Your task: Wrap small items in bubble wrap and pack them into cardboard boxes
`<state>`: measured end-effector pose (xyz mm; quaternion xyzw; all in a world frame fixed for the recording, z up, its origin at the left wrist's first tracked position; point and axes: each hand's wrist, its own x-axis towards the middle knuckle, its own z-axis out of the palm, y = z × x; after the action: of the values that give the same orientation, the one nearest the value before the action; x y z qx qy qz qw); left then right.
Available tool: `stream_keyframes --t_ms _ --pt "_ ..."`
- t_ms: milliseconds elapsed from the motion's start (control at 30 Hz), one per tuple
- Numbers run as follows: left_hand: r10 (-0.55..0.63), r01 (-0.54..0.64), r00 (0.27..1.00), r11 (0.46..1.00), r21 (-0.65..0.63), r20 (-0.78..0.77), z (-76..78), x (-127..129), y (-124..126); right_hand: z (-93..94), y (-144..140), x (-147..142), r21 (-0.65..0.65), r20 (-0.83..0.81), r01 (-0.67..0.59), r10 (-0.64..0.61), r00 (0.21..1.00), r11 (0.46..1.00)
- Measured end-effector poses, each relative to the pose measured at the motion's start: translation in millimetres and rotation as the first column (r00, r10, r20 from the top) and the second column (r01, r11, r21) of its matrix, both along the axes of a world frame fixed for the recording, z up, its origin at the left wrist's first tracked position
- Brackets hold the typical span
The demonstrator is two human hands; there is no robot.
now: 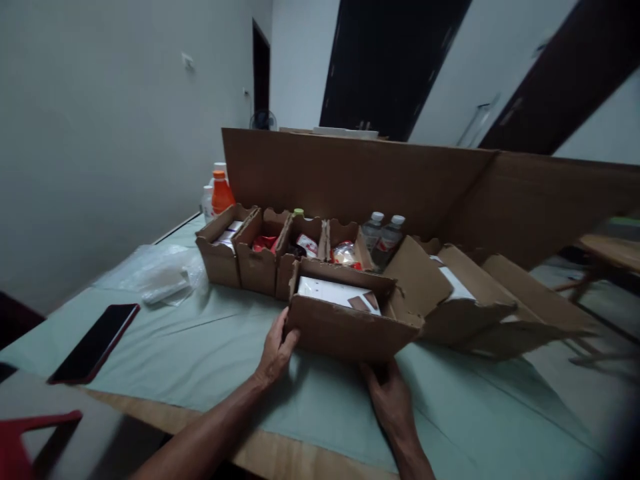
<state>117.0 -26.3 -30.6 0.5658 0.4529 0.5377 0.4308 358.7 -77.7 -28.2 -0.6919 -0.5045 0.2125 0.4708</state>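
A brown cardboard box [350, 331] with an open top is tilted above the green cloth, between my two hands. Inside it lies a white carton [327, 291] with a brown pattern at one end. My left hand [277, 347] grips the box's left end, thumb on the front face. From below, my right hand [389, 393] holds the underside near the right end; its fingertips are hidden beneath the box. Behind stand several similar cardboard boxes, one with red packets [264, 243] and another with a clear and red packet [345, 253].
Two clear bottles [383, 237] stand near a tall cardboard panel [350, 160]. More cardboard boxes [480, 307] lean at the right. An orange bottle [222, 193] is at the back left. A clear plastic bag [167, 277] and a phone [95, 343] lie on the left.
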Motion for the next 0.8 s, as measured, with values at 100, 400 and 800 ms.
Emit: stream_keyframes --t_ms 100,400,800 --pt "0.001 0.0 0.998 1.0 0.019 -0.061 1.6 -1.7 3.4 -2.2 3.3 1.4 -0.055 0.051 0.05 -0.047 0.998 0.997" --pt "0.051 -0.043 0.98 0.998 0.046 -0.192 -4.3 -9.3 -3.2 -4.8 9.2 7.0 -0.101 0.153 0.081 -0.065 0.986 0.992" --pt "0.481 -0.475 0.812 0.874 0.104 -0.331 0.9 -202.4 -0.8 -13.9 14.9 17.3 -0.162 0.268 0.118 -0.071 0.961 0.98"
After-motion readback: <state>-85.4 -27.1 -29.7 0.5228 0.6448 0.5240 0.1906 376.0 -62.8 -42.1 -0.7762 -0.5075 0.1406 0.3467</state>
